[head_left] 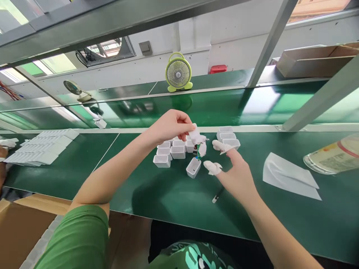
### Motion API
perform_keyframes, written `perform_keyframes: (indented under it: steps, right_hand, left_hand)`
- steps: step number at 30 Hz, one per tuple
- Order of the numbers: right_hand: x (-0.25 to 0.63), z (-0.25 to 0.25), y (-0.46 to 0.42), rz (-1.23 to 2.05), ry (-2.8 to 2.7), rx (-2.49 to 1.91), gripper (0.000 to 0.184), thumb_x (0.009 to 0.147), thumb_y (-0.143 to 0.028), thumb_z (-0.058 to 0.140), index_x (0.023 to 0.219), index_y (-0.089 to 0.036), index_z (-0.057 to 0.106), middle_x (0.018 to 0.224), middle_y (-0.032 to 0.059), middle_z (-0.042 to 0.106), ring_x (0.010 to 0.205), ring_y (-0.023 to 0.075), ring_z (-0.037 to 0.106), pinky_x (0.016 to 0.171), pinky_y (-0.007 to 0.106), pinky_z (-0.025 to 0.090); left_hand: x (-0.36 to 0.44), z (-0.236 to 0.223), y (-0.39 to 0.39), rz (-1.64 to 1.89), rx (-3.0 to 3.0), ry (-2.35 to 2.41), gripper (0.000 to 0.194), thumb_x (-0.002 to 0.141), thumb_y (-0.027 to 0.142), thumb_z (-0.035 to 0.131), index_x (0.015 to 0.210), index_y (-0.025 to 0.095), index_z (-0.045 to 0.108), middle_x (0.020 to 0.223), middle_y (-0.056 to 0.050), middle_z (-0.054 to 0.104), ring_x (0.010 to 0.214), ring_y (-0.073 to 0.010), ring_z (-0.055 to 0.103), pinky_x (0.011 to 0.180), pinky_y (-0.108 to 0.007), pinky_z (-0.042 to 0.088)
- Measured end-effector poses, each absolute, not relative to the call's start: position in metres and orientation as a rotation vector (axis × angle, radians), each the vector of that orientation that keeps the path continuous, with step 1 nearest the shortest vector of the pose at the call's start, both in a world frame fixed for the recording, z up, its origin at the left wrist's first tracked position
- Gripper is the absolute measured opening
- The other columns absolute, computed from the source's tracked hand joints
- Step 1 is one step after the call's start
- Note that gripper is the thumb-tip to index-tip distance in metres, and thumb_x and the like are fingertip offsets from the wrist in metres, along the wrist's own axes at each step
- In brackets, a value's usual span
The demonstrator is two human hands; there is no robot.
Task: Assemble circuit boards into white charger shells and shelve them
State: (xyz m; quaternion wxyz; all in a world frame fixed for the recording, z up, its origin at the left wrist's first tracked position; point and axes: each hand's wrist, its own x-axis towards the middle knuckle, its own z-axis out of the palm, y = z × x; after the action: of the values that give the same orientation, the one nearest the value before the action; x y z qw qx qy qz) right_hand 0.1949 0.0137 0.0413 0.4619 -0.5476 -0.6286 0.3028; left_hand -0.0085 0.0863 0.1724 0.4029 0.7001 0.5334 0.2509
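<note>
My left hand (171,125) is curled above a cluster of small white plastic housings (171,151), its covered fingertips pinching a small white part with a green circuit board (198,149) hanging under it. My right hand (234,168) is spread just to the right, wearing white finger cots on the thumb and forefinger, and holds nothing. A single open white housing (193,167) lies tilted on the green mat between both hands. Further white housings (227,137) are stacked behind my right forefinger.
A dark pen-like tool (217,195) lies under my right wrist. White folded paper (288,175) and a clear bag (333,157) sit at right. Rows of white parts (42,147) lie at left, a green fan (178,73) stands behind, and a cardboard box (17,228) sits below left.
</note>
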Motion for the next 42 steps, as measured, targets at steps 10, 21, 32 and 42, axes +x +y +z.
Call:
perform_keyframes:
  steps: [10, 21, 32, 42]
  right_hand:
    - [0.196, 0.045, 0.010, 0.917, -1.610, -1.311, 0.047, 0.070, -0.040, 0.081, 0.114, -0.026, 0.072, 0.102, 0.0045, 0.074, 0.094, 0.0285, 0.065, 0.083, 0.042, 0.049]
    - [0.220, 0.048, 0.027, 1.420, -1.145, -0.886, 0.040, 0.067, -0.040, 0.088, 0.102, -0.027, 0.072, 0.112, 0.0050, 0.071, 0.105, 0.0264, 0.065, 0.089, 0.043, 0.054]
    - [0.217, 0.019, 0.037, 0.028, -2.273, -1.731, 0.036, 0.071, -0.011, 0.063, 0.107, -0.015, 0.066, 0.093, 0.0115, 0.071, 0.100, 0.0349, 0.059, 0.102, 0.053, 0.038]
    - [0.217, 0.022, 0.034, 0.055, -2.416, -1.742, 0.039, 0.080, -0.019, 0.061, 0.119, -0.015, 0.063, 0.105, 0.0110, 0.068, 0.105, 0.0328, 0.056, 0.104, 0.048, 0.038]
  left_hand:
    - [0.023, 0.166, 0.045, 0.559, 2.081, 1.082, 0.016, 0.083, 0.022, 0.068, 0.068, 0.018, 0.063, 0.060, 0.002, 0.062, 0.052, -0.0105, 0.060, 0.046, -0.024, 0.045]
    - [0.001, 0.059, 0.014, 0.877, 2.349, 1.298, 0.085, 0.081, 0.049, 0.076, 0.147, 0.025, 0.030, 0.144, -0.016, 0.048, 0.129, -0.0318, 0.054, 0.103, -0.048, 0.052]
    - [-0.016, 0.008, 0.017, 0.713, 2.293, 1.312, 0.088, 0.079, 0.036, 0.075, 0.150, 0.027, 0.023, 0.145, -0.014, 0.047, 0.134, -0.0335, 0.050, 0.112, -0.054, 0.046]
    - [-0.008, -0.013, 0.010, 0.821, 2.158, 1.416, 0.092, 0.079, 0.039, 0.078, 0.150, 0.024, 0.020, 0.134, -0.015, 0.050, 0.125, -0.0316, 0.055, 0.103, -0.049, 0.052]
